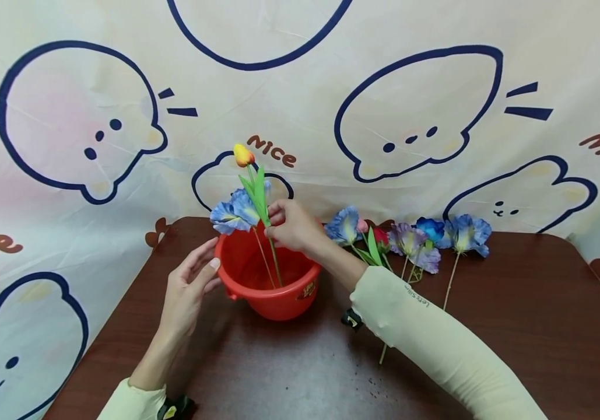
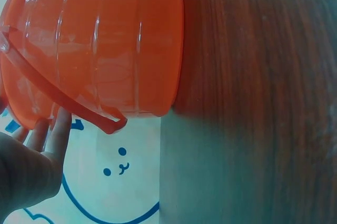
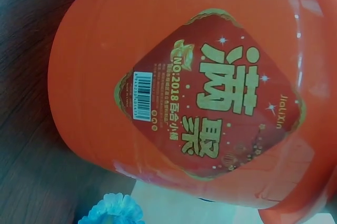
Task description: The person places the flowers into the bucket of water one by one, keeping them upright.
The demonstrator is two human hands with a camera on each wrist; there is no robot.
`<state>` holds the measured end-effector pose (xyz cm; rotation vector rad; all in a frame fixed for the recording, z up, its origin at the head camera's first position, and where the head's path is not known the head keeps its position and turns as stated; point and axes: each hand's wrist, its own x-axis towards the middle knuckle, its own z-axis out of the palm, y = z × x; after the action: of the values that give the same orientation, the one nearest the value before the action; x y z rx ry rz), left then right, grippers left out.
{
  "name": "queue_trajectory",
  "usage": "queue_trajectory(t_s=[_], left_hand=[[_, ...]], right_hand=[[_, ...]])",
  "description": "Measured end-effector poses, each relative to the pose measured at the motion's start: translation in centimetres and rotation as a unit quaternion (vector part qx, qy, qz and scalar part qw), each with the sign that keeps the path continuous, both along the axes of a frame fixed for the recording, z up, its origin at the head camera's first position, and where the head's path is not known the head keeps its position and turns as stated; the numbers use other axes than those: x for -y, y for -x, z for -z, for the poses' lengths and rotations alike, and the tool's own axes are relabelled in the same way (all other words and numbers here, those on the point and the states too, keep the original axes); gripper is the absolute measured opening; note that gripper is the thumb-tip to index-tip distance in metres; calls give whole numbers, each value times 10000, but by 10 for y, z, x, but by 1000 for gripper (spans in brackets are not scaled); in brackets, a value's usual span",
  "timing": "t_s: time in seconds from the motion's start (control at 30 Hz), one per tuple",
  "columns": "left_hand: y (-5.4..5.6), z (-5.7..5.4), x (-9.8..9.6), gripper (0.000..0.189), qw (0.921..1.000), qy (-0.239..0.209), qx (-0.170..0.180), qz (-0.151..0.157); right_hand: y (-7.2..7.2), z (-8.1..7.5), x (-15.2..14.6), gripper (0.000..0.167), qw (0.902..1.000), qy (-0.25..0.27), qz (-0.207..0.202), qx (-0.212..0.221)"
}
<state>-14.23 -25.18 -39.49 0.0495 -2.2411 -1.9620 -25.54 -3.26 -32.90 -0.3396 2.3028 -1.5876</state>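
Observation:
A red bucket (image 1: pixel 279 303) stands upright on the brown table, its handle (image 2: pixel 63 95) hanging down its side in the left wrist view. My right hand (image 1: pixel 297 227) pinches the green stem of a yellow-orange tulip (image 1: pixel 244 156) just below its leaves, over the bucket. The stem's lower end reaches inside. Beside it a blue iris-like flower (image 1: pixel 234 213) leans over the left rim, stem in the bucket. My left hand (image 1: pixel 189 280) touches the bucket's left side near the rim with extended fingers (image 2: pixel 59 134). The right wrist view shows the bucket's label (image 3: pixel 210 97), not the right hand.
More artificial flowers lie on the table right of the bucket: a blue one (image 1: pixel 344 226), a red one (image 1: pixel 380 238), a purple one (image 1: pixel 407 240) and another blue one (image 1: pixel 466 234). Stems point toward the front. A cartoon-printed cloth (image 1: pixel 300 105) hangs behind the table (image 1: pixel 530 303).

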Motion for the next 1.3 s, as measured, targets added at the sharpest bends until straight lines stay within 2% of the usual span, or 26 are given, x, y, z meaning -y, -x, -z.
queue_trajectory(t_s=[0.17, 0.4, 0.6, 0.8, 1.0, 1.3], left_hand=[[0, 3, 0, 55, 10000, 24, -53, 14], [0, 3, 1, 54, 10000, 13, -87, 4], [0, 3, 2, 55, 10000, -16, -54, 12], [1, 2, 1, 57, 10000, 16, -58, 18], [1, 1, 0, 55, 10000, -1, -67, 20], [-1, 1, -1, 55, 10000, -30, -20, 1]], right_hand=[[-3, -2, -2, 41, 9996, 192, 166, -90], [-7, -13, -11, 42, 9987, 96, 283, -411], [-10, -18, -25, 42, 9976, 290, 284, -554], [-18, -23, -49, 43, 9955, 229, 557, -731], [-26, -30, -79, 45, 9937, 519, 708, -704], [-34, -24, -126, 49, 9931, 585, 824, -589]])
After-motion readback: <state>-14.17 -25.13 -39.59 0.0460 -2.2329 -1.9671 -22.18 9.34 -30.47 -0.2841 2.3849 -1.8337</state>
